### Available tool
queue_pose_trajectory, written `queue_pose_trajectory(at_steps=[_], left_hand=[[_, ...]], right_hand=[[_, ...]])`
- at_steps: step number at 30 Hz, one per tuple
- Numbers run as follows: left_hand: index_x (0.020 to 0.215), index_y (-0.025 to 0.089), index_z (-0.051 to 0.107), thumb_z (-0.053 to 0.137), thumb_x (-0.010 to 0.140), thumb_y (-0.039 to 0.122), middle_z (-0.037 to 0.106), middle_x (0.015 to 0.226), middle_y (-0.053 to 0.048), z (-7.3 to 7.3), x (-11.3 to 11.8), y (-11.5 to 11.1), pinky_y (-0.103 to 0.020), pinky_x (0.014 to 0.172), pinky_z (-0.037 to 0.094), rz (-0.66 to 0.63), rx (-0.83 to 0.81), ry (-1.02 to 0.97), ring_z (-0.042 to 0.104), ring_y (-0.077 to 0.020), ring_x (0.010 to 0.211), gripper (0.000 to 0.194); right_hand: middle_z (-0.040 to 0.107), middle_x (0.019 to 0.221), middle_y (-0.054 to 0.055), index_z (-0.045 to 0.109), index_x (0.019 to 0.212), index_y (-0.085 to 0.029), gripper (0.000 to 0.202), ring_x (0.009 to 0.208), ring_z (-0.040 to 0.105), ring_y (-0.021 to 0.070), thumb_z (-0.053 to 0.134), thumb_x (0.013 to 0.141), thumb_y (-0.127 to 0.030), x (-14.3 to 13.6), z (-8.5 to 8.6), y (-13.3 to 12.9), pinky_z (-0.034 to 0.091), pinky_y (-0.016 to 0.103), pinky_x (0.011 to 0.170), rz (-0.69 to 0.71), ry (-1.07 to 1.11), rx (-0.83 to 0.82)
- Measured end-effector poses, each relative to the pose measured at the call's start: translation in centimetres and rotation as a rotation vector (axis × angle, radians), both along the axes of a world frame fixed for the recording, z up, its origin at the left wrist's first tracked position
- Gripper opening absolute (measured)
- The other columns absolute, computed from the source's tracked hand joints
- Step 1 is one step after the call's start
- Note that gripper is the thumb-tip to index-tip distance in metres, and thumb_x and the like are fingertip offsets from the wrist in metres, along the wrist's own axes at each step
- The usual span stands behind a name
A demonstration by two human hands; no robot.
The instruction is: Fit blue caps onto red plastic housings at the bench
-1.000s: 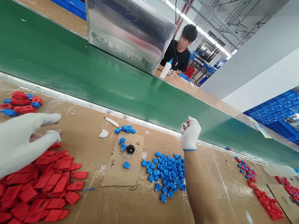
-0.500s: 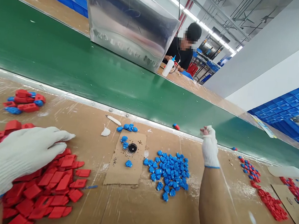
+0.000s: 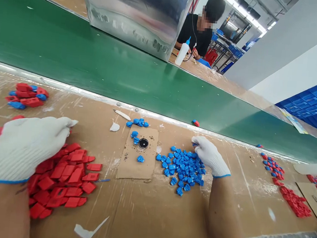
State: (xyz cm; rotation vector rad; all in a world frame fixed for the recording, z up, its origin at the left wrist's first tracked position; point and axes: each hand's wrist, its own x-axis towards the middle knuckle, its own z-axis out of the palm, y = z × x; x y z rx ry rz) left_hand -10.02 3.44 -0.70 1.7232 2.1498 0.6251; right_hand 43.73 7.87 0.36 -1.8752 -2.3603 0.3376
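My left hand (image 3: 32,146), in a white knit glove, hovers over the left side of a heap of red plastic pieces (image 3: 69,174). Its thumb and fingers are pressed together; whatever may be between them is hidden. My right hand (image 3: 209,154), gloved alike, reaches the far right edge of a pile of small blue plastic pieces (image 3: 181,170). A bit of blue shows at its pinched fingertips. Between the hands lies a cardboard piece (image 3: 139,171) bearing a small round black dish (image 3: 143,143) and a few blue pieces (image 3: 140,158).
A green conveyor belt (image 3: 117,81) runs behind the work table, with a red-and-blue piece (image 3: 195,123) at its near edge. A metal box (image 3: 134,19) stands across the belt. A person (image 3: 200,29) sits beyond, near a white bottle (image 3: 182,53). Red-and-blue pieces (image 3: 27,96) lie far left.
My right hand has come back from the belt's edge to the blue pile and its fingers pinch there. My left hand's fingers have closed together over the red heap. The view has tilted downward.
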Motion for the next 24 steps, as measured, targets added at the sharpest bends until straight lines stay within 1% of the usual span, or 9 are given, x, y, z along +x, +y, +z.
queue_pose_trajectory(at_steps=[2,4,5,8,10,12,16,20,24], left_hand=[[0.113,0.021,0.075,0.058,0.091,0.035,0.078,0.102,-0.011,1.5,1.7,-0.4,-0.058,0.104,0.048,0.071,0.016,0.107,0.07,-0.041,0.107,0.031],[0.123,0.022,0.071,0.059,0.093,0.029,0.077,0.11,-0.007,2.9,3.7,-0.8,-0.054,0.115,0.047,0.187,0.219,-0.083,0.069,-0.0341,0.119,0.033],[0.124,0.022,0.068,0.061,0.093,0.026,0.076,0.106,-0.004,3.4,4.9,-1.0,-0.049,0.115,0.049,0.247,0.353,-0.258,0.072,-0.0286,0.114,0.032],[0.109,0.024,0.064,0.066,0.09,0.019,0.068,0.092,0.002,4.6,8.2,-1.3,-0.031,0.079,0.06,0.218,0.468,-1.023,0.071,-0.0152,0.079,0.019],[0.092,0.022,0.059,0.071,0.088,0.02,0.064,0.082,0.003,4.7,10.0,-1.1,-0.021,0.054,0.048,0.216,0.359,-1.44,0.058,-0.0083,0.059,0.013],[0.083,0.02,0.055,0.078,0.085,0.024,0.062,0.077,0.003,4.4,11.1,-0.8,-0.015,0.047,0.039,0.202,0.188,-1.676,0.05,-0.0045,0.054,0.023],[0.088,0.02,0.06,0.085,0.082,0.024,0.068,0.087,-0.001,2.7,12.0,-0.7,-0.014,0.052,0.042,0.064,0.026,-1.727,0.053,-0.004,0.06,0.026],[0.091,0.02,0.062,0.082,0.086,0.034,0.065,0.081,0.001,1.8,12.8,-2.0,-0.018,0.045,0.032,-0.141,-0.086,-1.551,0.045,-0.0054,0.053,0.025],[0.093,0.02,0.063,0.075,0.09,0.044,0.052,0.07,0.005,1.9,13.9,-3.1,-0.021,0.047,0.026,-0.311,-0.216,-1.343,0.036,-0.007,0.052,0.027]], right_hand=[[0.068,0.098,0.007,0.063,0.092,-0.021,0.022,0.095,0.063,0.0235,0.048,0.08,-0.01,-1.1,1.0,0.3,0.052,0.039,0.091,0.051,0.125,0.097],[0.065,0.095,0.005,0.06,0.09,-0.023,0.016,0.091,0.062,0.0229,0.051,0.083,-0.012,-3.1,2.6,0.3,0.054,0.041,0.088,0.129,0.339,0.186],[0.065,0.095,0.005,0.06,0.092,-0.024,0.014,0.088,0.063,0.0222,0.054,0.086,-0.013,-4.5,3.5,0.2,0.055,0.04,0.084,0.164,0.464,0.206],[0.064,0.092,0.002,0.064,0.095,-0.027,0.011,0.081,0.063,0.0201,0.066,0.091,-0.017,-9.1,6.4,-0.7,0.054,0.036,0.072,0.251,0.691,0.227],[0.065,0.088,0.002,0.068,0.088,-0.027,0.011,0.082,0.062,0.0208,0.072,0.09,-0.017,-11.9,7.5,-1.2,0.054,0.037,0.074,0.348,0.723,0.28],[0.069,0.089,0.002,0.071,0.081,-0.027,0.013,0.087,0.065,0.0221,0.074,0.09,-0.018,-13.7,7.6,-1.4,0.056,0.039,0.077,0.435,0.75,0.283],[0.079,0.096,0.002,0.075,0.082,-0.026,0.015,0.097,0.075,0.023,0.073,0.092,-0.015,-15.0,5.7,-1.2,0.062,0.039,0.082,0.469,0.869,0.149],[0.082,0.098,0.002,0.078,0.084,-0.027,0.019,0.101,0.078,0.0235,0.071,0.093,-0.011,-16.1,4.4,-1.3,0.064,0.041,0.088,0.516,0.925,0.08],[0.081,0.095,0.002,0.077,0.083,-0.026,0.016,0.095,0.078,0.0235,0.073,0.092,-0.013,-18.4,4.1,-2.3,0.065,0.04,0.085,0.534,0.964,0.084]])
